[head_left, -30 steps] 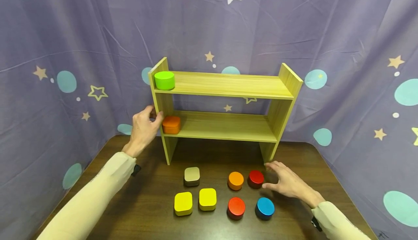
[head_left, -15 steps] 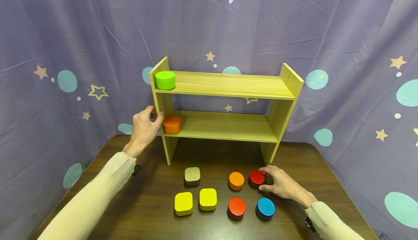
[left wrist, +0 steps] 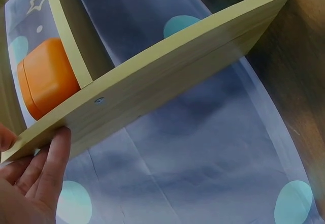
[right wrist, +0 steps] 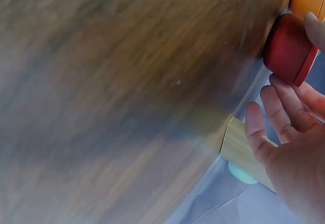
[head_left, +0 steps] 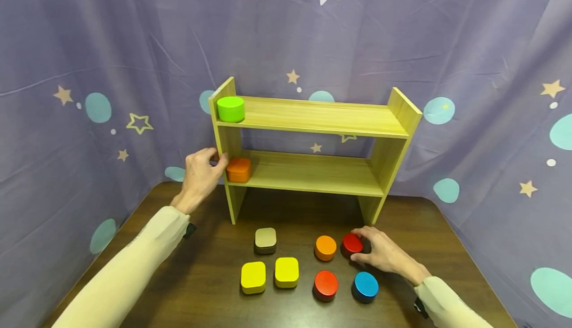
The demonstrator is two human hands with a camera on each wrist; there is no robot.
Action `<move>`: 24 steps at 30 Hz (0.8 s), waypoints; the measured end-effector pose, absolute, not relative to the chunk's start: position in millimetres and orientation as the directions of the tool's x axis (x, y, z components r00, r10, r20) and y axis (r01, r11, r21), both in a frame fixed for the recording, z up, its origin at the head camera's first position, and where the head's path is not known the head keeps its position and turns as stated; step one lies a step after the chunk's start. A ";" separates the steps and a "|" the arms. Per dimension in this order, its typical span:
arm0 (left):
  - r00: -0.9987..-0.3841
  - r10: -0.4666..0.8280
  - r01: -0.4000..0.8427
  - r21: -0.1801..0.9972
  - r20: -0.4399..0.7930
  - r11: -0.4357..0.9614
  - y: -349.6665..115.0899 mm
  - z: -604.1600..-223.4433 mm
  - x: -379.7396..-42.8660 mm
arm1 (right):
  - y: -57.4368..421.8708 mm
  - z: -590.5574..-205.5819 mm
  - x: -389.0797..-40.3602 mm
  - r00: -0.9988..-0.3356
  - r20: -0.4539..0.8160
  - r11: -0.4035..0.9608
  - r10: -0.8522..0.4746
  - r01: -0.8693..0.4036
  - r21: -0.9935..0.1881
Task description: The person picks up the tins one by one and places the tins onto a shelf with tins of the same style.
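My left hand (head_left: 199,176) holds the left side panel of a light wooden two-tier shelf (head_left: 313,171), thumb on the front edge and fingers on the outer face (left wrist: 167,82). Just inside that panel, an orange square tin (head_left: 239,170) sits on the lower tier; a bright green round tin (head_left: 231,109) stands on the upper one. Down on the table, my right hand (head_left: 388,253) pinches a dark red round tin (head_left: 351,244) between thumb and fingers. The right wrist view shows the thumb on one side of this red tin (right wrist: 287,51) and fingertips on the other.
Left of the dark red tin is an orange round tin (head_left: 325,247). Nearer me stand a brighter red round tin (head_left: 325,285) and a blue one (head_left: 365,286). Two yellow square tins (head_left: 253,277) and a beige one (head_left: 265,240) are on the left. A purple curtain (head_left: 147,35) surrounds the table (head_left: 201,288).
My right hand has moved left to the dark red tin and closed its thumb and fingers about it. The left hand has kept its hold on the shelf panel. The head view shifted slightly.
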State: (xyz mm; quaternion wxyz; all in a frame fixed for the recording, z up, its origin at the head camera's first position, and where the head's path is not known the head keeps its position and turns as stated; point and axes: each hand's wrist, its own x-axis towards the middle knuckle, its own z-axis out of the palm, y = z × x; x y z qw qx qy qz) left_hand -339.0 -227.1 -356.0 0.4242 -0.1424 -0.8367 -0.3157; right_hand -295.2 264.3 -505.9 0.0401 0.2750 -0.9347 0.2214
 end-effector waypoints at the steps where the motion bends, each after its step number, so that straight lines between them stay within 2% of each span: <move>1: -0.597 -0.030 0.507 0.406 0.802 0.760 -226.9 -356.0 -339.3 | 263.8 -506.1 -295.1 -0.847 0.198 0.751 -0.494 -0.530 -0.394; 17: -0.578 -0.013 0.506 0.371 0.816 0.779 -226.0 -353.2 -339.3 | 262.1 -499.8 -295.5 -0.863 0.231 0.750 -0.448 -0.504 -0.428; 24: -0.602 -0.012 0.499 0.388 0.799 0.775 -226.0 -352.8 -338.4 | 261.7 -488.4 -293.4 -0.872 0.232 0.749 -0.431 -0.489 -0.447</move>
